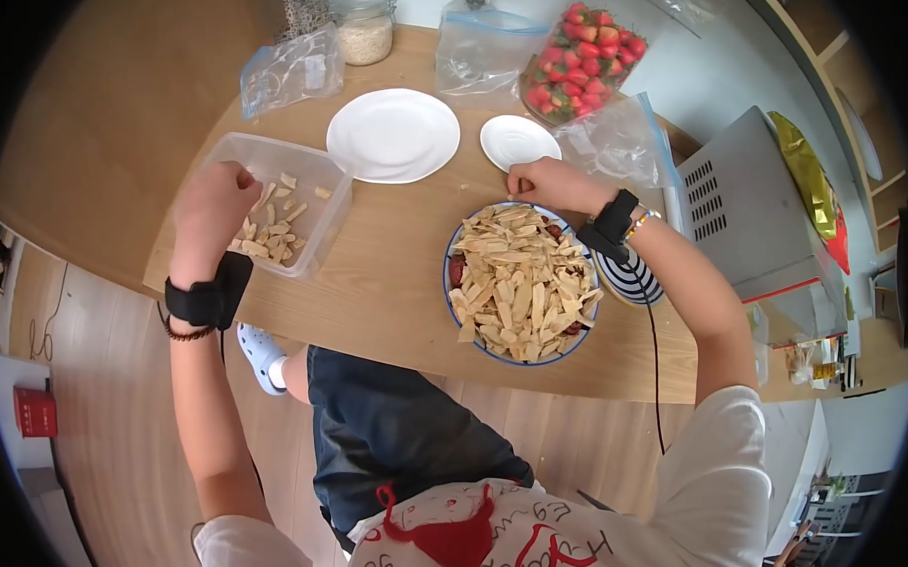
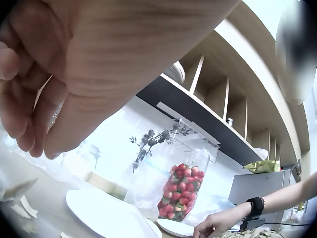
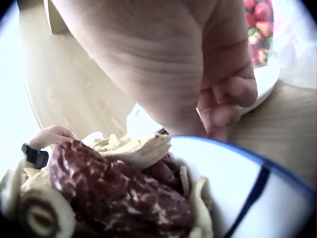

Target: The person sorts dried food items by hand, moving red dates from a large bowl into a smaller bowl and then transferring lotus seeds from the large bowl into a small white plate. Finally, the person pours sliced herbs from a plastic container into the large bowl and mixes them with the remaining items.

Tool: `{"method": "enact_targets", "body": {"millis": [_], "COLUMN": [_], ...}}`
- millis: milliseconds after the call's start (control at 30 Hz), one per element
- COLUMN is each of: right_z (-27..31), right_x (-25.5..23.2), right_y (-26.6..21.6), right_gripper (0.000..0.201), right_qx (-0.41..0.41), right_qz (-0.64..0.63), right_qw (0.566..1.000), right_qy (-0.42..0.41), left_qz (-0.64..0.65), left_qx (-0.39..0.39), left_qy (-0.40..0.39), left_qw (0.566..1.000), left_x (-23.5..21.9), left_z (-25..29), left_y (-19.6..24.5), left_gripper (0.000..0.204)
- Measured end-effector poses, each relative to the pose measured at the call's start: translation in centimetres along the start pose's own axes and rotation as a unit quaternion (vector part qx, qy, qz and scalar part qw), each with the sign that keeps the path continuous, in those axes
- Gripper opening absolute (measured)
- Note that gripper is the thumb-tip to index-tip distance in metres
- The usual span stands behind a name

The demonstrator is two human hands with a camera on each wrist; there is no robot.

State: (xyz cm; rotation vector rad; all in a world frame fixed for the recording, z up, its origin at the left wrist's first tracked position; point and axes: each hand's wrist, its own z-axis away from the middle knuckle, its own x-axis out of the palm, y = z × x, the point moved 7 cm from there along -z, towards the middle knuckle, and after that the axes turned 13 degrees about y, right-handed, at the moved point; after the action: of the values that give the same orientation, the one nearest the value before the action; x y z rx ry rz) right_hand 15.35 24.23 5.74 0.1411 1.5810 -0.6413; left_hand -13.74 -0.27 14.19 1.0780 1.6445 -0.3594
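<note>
My left hand (image 1: 218,197) is over the near-left side of a clear plastic container (image 1: 334,223) holding loose pale dried strips (image 1: 272,240). Its fingers bend downward, thumb tip close to the fingertips (image 2: 37,144), and no object shows between them. At the far rim of a blue-rimmed bowl (image 3: 237,173), my right hand (image 1: 561,183) has its bent fingers low by the table, beside a small white plate (image 1: 519,141). I cannot tell whether its fingertips pinch anything. The bowl is heaped with pale dried strips (image 1: 519,281) over wrinkled dark-red dates (image 3: 119,188).
A large white plate (image 1: 394,136) lies between the container and the small plate. Behind stand a glass jar (image 1: 365,32), clear zip bags (image 1: 486,52) and a clear container of strawberries (image 1: 586,64). A striped dish (image 1: 634,277) and a grey appliance (image 1: 716,189) are on the right.
</note>
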Motion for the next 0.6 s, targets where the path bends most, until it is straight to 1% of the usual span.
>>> {"method": "enact_targets", "body": {"millis": [100, 200, 300, 333, 400, 467, 500, 533, 567, 600], "right_z": [-0.2, -0.4, -0.9, -1.4, -2.5, -3.5, -4.2, -4.8, -5.1, -5.3], "right_x": [0.1, -0.5, -2.5, -3.2, -5.8, -8.4, -8.9, -9.4, -9.8, -9.9], "right_y": [-0.2, -0.7, -2.6, -3.2, -7.2, -12.6, -14.7, -16.7, -17.6, -17.6], "right_gripper": [0.014, 0.012, 0.014, 0.015, 0.018, 0.022, 0.023, 0.023, 0.024, 0.023], "right_qx": [-0.008, -0.025, -0.072, -0.074, -0.077, -0.138, -0.158, -0.178, -0.196, -0.204], "right_qz": [0.017, 0.061, 0.025, -0.012, -0.088, -0.131, -0.185, -0.238, -0.29, -0.247], "right_qw": [1.0, 0.998, 0.995, 0.994, 0.987, 0.967, 0.955, 0.94, 0.921, 0.928], "right_qy": [-0.019, -0.008, 0.057, 0.075, 0.111, 0.166, 0.167, 0.169, 0.17, 0.188], "left_qz": [0.018, 0.125, 0.249, 0.272, 0.317, 0.332, 0.339, 0.369, 0.399, 0.428], "left_qx": [0.008, 0.02, -0.011, -0.017, -0.028, -0.052, -0.062, -0.074, -0.086, -0.098], "left_qy": [0.027, 0.075, 0.026, 0.031, 0.037, 0.014, 0.004, 0.006, 0.007, 0.007], "left_qw": [0.999, 0.989, 0.968, 0.962, 0.947, 0.942, 0.939, 0.926, 0.913, 0.898], "left_x": [0.5, -1.1, -1.5, -1.6, -1.5, -1.3, -1.2, -1.1, -0.5, 0.1], "left_z": [-0.4, 0.1, 0.0, -0.1, -0.1, 0.5, 0.6, 0.7, 1.0, 1.2], "left_y": [0.6, 2.8, 3.1, 2.7, 2.1, 1.6, 1.5, 1.1, 0.3, -0.6], "left_gripper": [0.027, 0.031, 0.033, 0.033, 0.034, 0.031, 0.03, 0.03, 0.03, 0.029]}}
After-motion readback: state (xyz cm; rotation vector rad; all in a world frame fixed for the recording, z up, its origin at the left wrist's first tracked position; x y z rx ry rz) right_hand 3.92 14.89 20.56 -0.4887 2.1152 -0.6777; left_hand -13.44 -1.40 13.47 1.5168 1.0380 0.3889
